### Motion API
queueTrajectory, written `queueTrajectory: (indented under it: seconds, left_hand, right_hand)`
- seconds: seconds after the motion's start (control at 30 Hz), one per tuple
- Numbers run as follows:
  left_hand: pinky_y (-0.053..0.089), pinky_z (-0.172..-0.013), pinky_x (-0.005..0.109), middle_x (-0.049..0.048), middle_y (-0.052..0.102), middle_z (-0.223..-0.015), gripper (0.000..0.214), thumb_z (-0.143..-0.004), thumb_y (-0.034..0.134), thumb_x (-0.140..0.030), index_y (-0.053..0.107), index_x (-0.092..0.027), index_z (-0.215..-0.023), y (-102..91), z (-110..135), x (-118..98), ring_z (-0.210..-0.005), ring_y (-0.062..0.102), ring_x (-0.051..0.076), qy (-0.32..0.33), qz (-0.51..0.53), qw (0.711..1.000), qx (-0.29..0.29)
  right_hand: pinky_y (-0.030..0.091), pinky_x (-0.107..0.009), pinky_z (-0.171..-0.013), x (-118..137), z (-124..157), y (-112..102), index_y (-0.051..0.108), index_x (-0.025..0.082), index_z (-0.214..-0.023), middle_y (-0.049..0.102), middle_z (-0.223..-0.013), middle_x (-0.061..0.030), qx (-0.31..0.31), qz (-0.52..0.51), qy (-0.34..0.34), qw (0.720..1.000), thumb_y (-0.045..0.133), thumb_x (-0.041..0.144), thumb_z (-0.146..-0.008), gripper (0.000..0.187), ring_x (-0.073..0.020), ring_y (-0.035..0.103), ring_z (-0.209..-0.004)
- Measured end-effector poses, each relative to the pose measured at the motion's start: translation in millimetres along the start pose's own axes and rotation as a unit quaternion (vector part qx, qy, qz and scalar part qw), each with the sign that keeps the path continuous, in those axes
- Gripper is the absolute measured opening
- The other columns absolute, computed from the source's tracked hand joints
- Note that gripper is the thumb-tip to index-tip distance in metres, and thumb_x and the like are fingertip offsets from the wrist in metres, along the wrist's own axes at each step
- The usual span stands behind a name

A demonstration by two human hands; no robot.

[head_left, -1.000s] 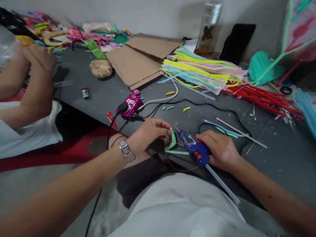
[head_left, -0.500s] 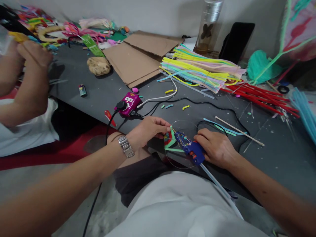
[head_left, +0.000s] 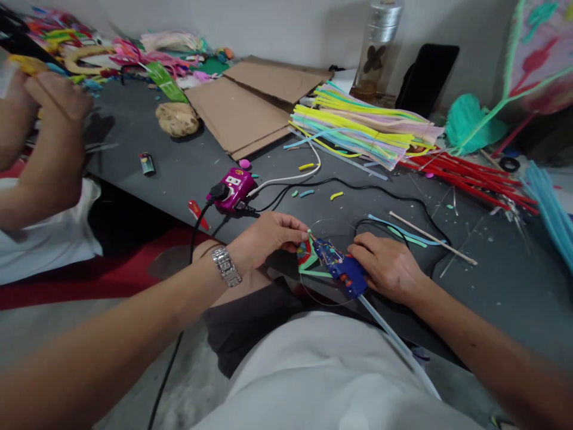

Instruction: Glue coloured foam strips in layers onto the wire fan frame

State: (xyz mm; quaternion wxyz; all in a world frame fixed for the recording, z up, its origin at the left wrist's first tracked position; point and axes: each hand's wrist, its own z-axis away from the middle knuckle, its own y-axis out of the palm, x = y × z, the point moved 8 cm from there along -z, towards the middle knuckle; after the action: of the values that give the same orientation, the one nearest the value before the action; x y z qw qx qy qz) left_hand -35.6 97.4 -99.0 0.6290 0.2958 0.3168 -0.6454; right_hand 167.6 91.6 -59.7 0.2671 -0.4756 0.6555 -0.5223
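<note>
Head camera: my right hand (head_left: 387, 267) grips a blue hot glue gun (head_left: 342, 273), its nozzle at the green-and-red craft piece (head_left: 307, 260). That piece sits between my hands, pinched by my left hand (head_left: 264, 235).

Blue hot glue gun (head_left: 344, 273) — nozzle at a green-and-red craft piece (head_left: 307, 260)

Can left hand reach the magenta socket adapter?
Probably yes: the left hand is close to the magenta socket adapter, with only dark tabletop between, but it is on the coloured craft piece.
</note>
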Motion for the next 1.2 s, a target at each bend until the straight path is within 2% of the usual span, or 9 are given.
queueTrajectory:
  seconds: [0.2,0.37,0.8,1.2]
  left_hand:
    - [0.05,-0.063,0.022,0.0013,0.071,-0.07,0.006,-0.072,0.078,-0.011,0.073,-0.014,-0.074,0.6,0.9,0.2,-0.062,0.062,0.009,-0.01,0.005,1.0,-0.004]
    - [0.05,-0.061,0.022,0.0017,0.071,-0.07,0.007,-0.07,0.079,-0.012,0.073,-0.015,-0.073,0.7,0.7,-0.2,-0.062,0.061,0.009,-0.001,0.002,1.0,-0.003]
    - [0.047,-0.061,0.022,0.0017,0.071,-0.07,0.016,-0.065,0.085,-0.016,0.073,-0.013,-0.074,-0.1,1.5,-1.3,-0.062,0.061,0.009,-0.003,-0.014,1.0,-0.007]
    - [0.046,-0.06,0.021,0.0015,0.071,-0.071,0.01,-0.069,0.081,-0.015,0.074,-0.014,-0.076,-0.6,1.0,-0.3,-0.061,0.06,0.009,0.0,-0.013,1.0,-0.003]
  right_hand:
    - [0.036,-0.031,-0.062,2.3,-0.8,-3.4,0.068,0.017,-0.092,0.066,-0.09,-0.0081,-0.02,0.028,-0.01,0.999,0.048,0.019,-0.099,0.022,-0.018,0.053,-0.071]
    - [0.035,-0.031,-0.062,1.7,-1.5,-4.4,0.068,0.018,-0.092,0.065,-0.09,-0.0078,-0.017,0.027,-0.013,0.999,0.046,0.019,-0.1,0.023,-0.0182,0.053,-0.072]
    - [0.031,-0.032,-0.063,1.7,-2.8,-1.2,0.066,0.018,-0.084,0.065,-0.086,-0.007,-0.012,0.034,0.003,0.999,0.05,0.023,-0.103,0.025,-0.0171,0.05,-0.069]
    - [0.031,-0.032,-0.063,0.4,-1.3,-2.7,0.065,0.018,-0.082,0.064,-0.085,-0.007,-0.016,0.044,-0.002,0.999,0.049,0.021,-0.102,0.026,-0.0175,0.049,-0.068]
